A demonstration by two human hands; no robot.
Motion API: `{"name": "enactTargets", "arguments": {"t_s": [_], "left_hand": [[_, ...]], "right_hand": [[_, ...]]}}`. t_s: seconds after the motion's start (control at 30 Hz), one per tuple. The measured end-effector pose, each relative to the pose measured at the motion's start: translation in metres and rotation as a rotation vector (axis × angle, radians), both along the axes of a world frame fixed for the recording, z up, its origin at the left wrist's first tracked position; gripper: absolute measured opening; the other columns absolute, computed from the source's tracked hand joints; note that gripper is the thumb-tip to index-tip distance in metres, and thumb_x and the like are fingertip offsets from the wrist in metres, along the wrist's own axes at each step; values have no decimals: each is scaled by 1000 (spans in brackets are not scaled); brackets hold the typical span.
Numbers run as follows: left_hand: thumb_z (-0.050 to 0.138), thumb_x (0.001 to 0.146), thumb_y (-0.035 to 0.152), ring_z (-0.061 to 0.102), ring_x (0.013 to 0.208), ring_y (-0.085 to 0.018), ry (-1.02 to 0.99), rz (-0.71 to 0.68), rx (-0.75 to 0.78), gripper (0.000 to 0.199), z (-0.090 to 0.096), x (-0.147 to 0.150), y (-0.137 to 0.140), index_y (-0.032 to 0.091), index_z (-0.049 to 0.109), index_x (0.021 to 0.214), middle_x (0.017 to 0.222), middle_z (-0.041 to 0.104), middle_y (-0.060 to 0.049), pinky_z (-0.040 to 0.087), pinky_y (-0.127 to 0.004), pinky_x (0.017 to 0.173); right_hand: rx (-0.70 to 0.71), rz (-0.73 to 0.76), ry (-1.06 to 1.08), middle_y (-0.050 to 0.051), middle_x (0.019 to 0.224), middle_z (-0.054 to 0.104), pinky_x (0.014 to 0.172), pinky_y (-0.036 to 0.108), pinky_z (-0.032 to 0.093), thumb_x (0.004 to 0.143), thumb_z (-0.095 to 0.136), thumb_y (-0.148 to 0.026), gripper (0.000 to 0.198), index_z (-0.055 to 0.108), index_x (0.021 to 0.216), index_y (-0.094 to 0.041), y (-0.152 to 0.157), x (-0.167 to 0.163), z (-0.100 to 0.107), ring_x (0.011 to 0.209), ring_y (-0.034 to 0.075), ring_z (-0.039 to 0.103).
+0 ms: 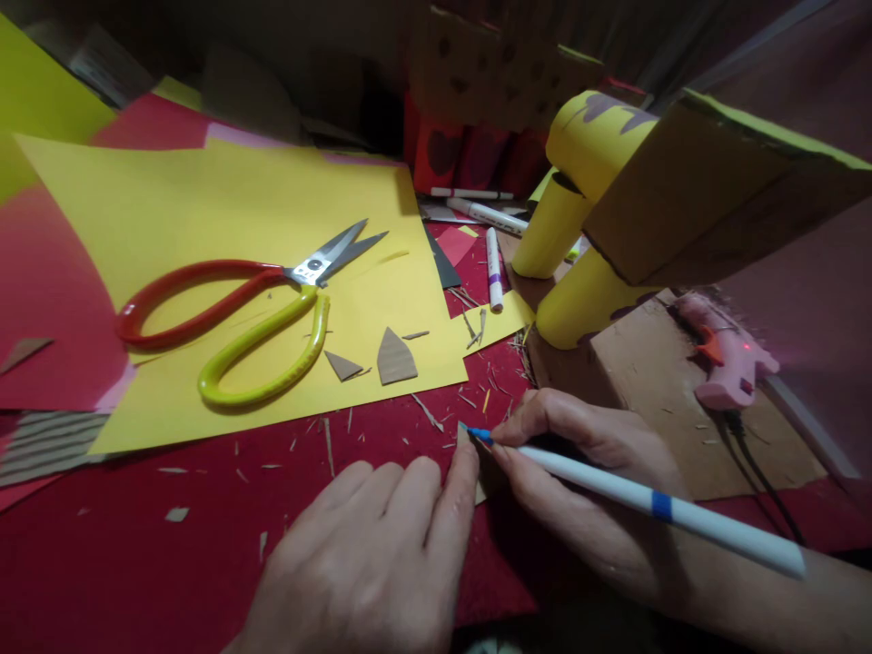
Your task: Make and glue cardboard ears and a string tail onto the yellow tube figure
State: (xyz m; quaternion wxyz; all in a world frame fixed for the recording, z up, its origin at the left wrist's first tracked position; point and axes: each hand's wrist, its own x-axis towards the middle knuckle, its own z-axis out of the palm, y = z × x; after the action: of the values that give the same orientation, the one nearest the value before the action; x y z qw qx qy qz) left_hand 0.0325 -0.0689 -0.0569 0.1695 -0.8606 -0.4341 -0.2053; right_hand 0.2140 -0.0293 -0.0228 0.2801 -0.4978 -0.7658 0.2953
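Blue marker (592,475): our right hand (599,436) pinched its tip end, likely for control. Our left hand (381,536), half-curled, likely steadied the card piece (489,472), its grip unclear to us.

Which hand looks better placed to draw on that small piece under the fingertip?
Probably the right hand: it already holds the blue-tipped marker, its tip at the small piece. The left hand has a finger on the piece, better suited to steadying it.
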Motion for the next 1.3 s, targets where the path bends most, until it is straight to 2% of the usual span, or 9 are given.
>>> {"name": "enactTargets", "arguments": {"t_s": [0.13,0.4,0.6,0.8,0.93,1.17,1.3], "left_hand": [[43,86,12,57,60,-21,-29,-3,-8,36,0,1,0,4,57,119,68,61,-4,43,-36,59],[48,85,12,60,63,-23,-14,-16,-43,40,1,1,-1,2,54,123,73,64,-5,44,-36,57],[43,89,15,61,67,-24,1,-39,-95,40,4,-1,-2,2,52,125,79,66,-8,44,-37,57],[44,89,14,58,64,-22,-13,-12,-70,38,3,0,-1,2,54,124,75,65,-6,43,-36,60],[48,87,13,60,66,-24,-25,-3,-60,39,2,1,-2,3,54,124,77,66,-6,41,-37,60],[44,90,13,59,68,-24,-40,-12,-64,38,1,0,-3,3,54,125,78,66,-6,41,-37,63],[45,89,14,58,65,-23,-35,3,-79,38,1,1,-3,4,55,124,76,65,-6,41,-37,60]], "right_hand": [[3,32,20,-4,62,63,46,16,43,83,59,-13,9,59,77,-20,-1,1,-1,50,7,56],[37,53,-34,-6,58,57,42,15,38,80,58,-8,13,59,75,-20,-3,4,-2,46,5,50],[100,-31,-10,-5,57,58,40,16,37,80,58,-9,13,58,71,-20,-6,1,-3,44,5,50],[97,7,3,-5,58,60,43,14,39,80,61,-9,11,59,74,-19,-3,1,-2,46,5,53],[99,18,-7,-7,57,57,44,12,38,77,60,-5,14,59,74,-18,-3,2,-3,46,3,50],[120,-67,33,-7,53,54,42,13,34,75,58,-6,15,57,67,-18,-5,0,-5,44,3,45],[97,-63,81,-6,58,60,43,12,37,78,61,-9,13,60,70,-18,-4,-1,-6,45,3,50]]}}
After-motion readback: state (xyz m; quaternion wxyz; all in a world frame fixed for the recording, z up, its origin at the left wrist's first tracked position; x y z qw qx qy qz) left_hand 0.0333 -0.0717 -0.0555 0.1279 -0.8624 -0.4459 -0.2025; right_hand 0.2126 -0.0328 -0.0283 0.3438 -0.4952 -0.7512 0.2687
